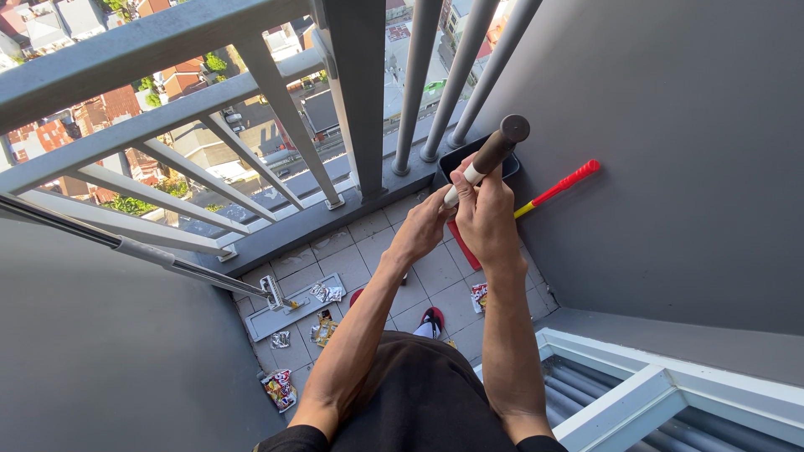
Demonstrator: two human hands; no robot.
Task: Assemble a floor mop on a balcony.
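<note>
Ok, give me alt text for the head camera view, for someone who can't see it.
Both hands, left hand and right hand, grip a broom handle with a dark end, seen from above on a tiled high balcony. A flat mop and crumpled wrappers lie on the floor by the grey railing.
</note>
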